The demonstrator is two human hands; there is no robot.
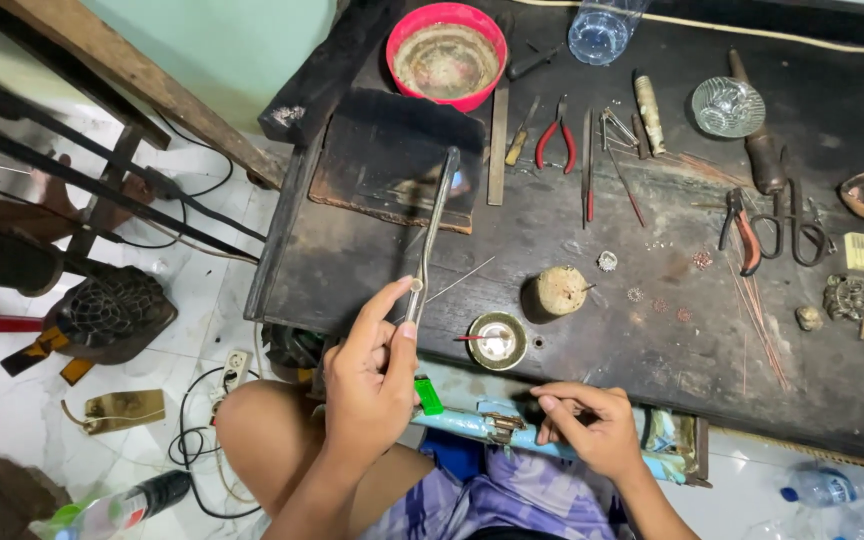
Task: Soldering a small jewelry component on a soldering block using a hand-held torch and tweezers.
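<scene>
Looking down from a head camera, a seated person worked at a dark, scorched wooden workbench. Left hand was raised over the bench's near edge, thumb & first two fingers closed around the lower end of a long thin grey metal tube, prob. a blowpipe or long tweezers; can't tell which. Its far end reached up over a blackened rectangular slab w/ a small bright glint at the tip. Judged as handling: the tube looked rigid, light, smooth metal, so a bit slippery; a pinch near the lower end, as here, gave the most control of the far tip, though that tip may be hot.

Right hand rested low at the bench's front edge, fingers curled shut on something small & thin; too hidden to name. It sat just above a pale blue strip w/ a metal clasp.

Nearby: a small round brass dish w/ white centre just right of the left hand, a stubby wooden cylinder block beyond it, a fine loose wire between tube & block. Tiny round filigree pieces lay scattered mid-bench; these looked delicate, easily bent. Farther back: a red plastic bowl, red-handled pliers, a clear plastic bottle, a clear glass dish, dark scissors. A green lighter lay by the person's knee
</scene>
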